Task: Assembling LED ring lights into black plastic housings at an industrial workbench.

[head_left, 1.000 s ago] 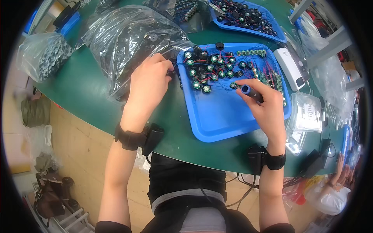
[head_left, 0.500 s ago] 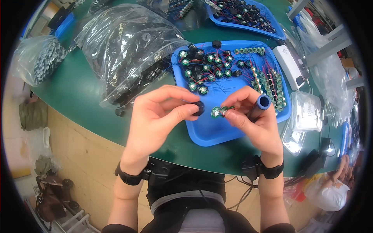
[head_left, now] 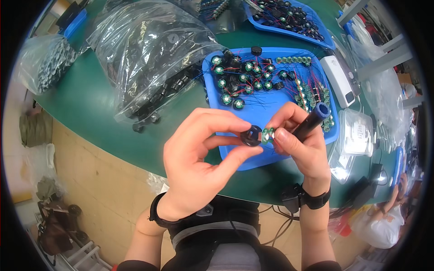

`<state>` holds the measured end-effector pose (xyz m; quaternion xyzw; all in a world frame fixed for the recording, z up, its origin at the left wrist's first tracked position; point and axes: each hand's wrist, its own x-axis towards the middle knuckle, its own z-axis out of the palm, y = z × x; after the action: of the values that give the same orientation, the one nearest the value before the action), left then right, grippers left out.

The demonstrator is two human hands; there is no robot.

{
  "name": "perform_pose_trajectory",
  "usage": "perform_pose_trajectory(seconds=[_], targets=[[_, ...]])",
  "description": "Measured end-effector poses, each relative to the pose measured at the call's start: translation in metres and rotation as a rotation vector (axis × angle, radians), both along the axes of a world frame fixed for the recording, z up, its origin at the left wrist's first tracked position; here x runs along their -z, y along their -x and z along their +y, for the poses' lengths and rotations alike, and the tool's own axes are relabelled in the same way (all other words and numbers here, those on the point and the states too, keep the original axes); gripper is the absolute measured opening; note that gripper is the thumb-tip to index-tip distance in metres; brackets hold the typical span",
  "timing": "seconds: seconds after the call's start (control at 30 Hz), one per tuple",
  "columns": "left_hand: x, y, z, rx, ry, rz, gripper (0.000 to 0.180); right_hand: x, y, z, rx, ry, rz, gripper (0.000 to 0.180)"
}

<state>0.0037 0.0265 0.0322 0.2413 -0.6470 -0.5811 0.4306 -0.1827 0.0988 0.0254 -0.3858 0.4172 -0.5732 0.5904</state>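
Both hands are meeting above the blue tray's (head_left: 253,162) near edge, left hand (head_left: 199,158) pinching a black ring-shaped part (head_left: 251,135), right hand (head_left: 300,144) pinching a small green disc (head_left: 267,134) and gripping a blue-tipped pen tool (head_left: 311,120).

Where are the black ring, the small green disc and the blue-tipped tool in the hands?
black ring (head_left: 251,135), head view, on its rim.
small green disc (head_left: 267,134), head view, on its face.
blue-tipped tool (head_left: 313,119), head view, on its dark shaft.
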Motion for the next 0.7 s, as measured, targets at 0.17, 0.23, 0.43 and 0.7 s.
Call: perform_pose_trajectory(seconds=[0.17,0.23,0.43,0.7], targets=[[0.007,0.000,0.000,-0.055,0.261,-0.054,0.031,-0.001,-0.003,0.000,-0.019,-0.013,0.027,0.012],[0.007,0.000,0.002,-0.081,0.285,-0.093,0.031,-0.001,-0.003,0.000,-0.010,-0.016,0.047,0.011],[0.013,0.001,0.002,-0.133,0.353,-0.157,0.032,-0.002,-0.007,0.000,0.083,-0.091,0.213,0.010],[0.024,0.001,-0.007,0.022,-0.220,0.075,0.025,0.007,-0.015,0.000,0.199,-0.082,0.548,0.015]])
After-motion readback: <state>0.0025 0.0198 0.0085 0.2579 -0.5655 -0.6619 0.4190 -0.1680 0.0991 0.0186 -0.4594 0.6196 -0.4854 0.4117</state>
